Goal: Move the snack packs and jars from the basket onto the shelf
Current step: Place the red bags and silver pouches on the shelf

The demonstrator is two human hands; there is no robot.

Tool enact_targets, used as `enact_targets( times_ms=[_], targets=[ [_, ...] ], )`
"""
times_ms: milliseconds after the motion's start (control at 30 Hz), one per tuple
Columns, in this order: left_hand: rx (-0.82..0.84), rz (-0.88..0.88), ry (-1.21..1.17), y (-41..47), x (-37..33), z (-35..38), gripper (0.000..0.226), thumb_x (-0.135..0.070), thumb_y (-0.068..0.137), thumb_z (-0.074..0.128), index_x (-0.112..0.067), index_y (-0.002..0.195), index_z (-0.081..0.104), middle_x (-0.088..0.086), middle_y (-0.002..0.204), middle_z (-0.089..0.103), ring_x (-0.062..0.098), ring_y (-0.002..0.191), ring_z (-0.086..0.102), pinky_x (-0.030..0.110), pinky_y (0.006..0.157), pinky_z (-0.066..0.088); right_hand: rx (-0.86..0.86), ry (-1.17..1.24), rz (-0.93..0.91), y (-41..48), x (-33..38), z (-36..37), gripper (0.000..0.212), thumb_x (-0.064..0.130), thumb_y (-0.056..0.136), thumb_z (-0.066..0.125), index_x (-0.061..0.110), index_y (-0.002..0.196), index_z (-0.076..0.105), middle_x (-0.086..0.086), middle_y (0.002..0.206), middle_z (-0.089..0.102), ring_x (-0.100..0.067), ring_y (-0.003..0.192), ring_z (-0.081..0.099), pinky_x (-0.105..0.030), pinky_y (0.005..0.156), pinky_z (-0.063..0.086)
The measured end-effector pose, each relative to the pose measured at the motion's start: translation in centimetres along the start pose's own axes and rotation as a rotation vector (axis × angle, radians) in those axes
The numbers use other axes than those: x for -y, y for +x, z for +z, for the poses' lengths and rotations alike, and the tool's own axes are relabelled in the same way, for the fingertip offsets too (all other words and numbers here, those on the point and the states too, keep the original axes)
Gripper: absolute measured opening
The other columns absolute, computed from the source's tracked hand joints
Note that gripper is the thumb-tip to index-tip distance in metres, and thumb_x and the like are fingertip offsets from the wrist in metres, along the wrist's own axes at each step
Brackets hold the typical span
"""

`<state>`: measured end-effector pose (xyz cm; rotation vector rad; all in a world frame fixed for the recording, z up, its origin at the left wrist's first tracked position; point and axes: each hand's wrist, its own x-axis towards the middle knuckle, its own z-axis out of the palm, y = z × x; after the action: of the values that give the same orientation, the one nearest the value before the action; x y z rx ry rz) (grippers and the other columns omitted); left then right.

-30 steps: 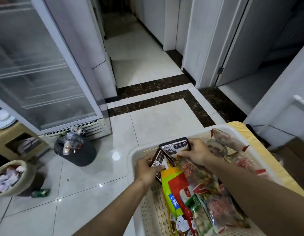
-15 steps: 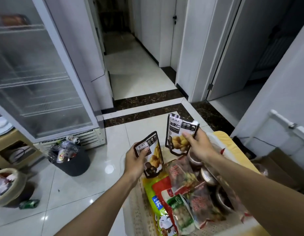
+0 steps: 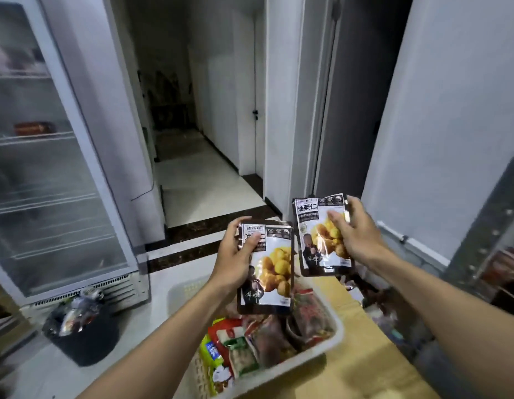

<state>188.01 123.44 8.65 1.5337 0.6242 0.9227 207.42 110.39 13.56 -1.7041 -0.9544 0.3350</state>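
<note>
My left hand [image 3: 235, 254] grips a dark chestnut snack pack [image 3: 271, 272] by its upper left corner, held upright above the basket. My right hand [image 3: 355, 228] grips a second, matching chestnut pack [image 3: 316, 237] at its right edge, a little higher and to the right. Below them the white plastic basket [image 3: 322, 352] holds several colourful snack packs [image 3: 244, 349] and sits on a yellow surface [image 3: 371, 355]. A grey metal shelf upright [image 3: 486, 226] stands at the far right, with reddish goods behind it.
A glass-door fridge [image 3: 48, 168] fills the left side. A dark bin [image 3: 83, 332] stuffed with crushed cans sits on the tiled floor before it. A dim corridor [image 3: 198, 174] runs straight ahead, and a white wall [image 3: 440, 125] rises on the right.
Both hands pulled the two chestnut packs out of the basket and raised them upright. The view tilted upward and turned right, bringing the shelf upright into sight.
</note>
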Motion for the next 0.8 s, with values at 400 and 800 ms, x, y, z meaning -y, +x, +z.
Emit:
enact_targets(
  times_ms=[400, 800],
  targets=[
    [0.467, 0.035, -0.307, -7.9, -9.1, 20.2, 0.020, -0.014, 0.096, 0.055, -0.023, 0.113, 0.058, -0.004, 0.091, 0.074, 0.011, 0.068, 0.066, 0.023, 0.049, 0.052, -0.479, -0.053, 0.122, -16.8, 3.1, -21.5, 0.015, 0.021, 0.103, 0.045, 0.011, 0.112, 0.039, 0.002, 0.054, 0.065, -0.017, 0.042, 0.061, -0.021, 0.033, 0.037],
    [0.847, 0.060, -0.414, -18.4, -21.7, 41.8, 0.022, -0.020, 0.095, 0.059, -0.025, 0.117, 0.057, 0.000, 0.087, 0.074, 0.025, 0.068, 0.065, 0.034, 0.054, 0.053, -1.024, -0.178, 0.187, -32.2, 6.1, -45.5, 0.032, 0.035, 0.099, 0.052, 0.008, 0.115, 0.048, -0.011, 0.084, 0.071, -0.021, 0.056, 0.054, -0.023, 0.039, 0.040]
  ],
)
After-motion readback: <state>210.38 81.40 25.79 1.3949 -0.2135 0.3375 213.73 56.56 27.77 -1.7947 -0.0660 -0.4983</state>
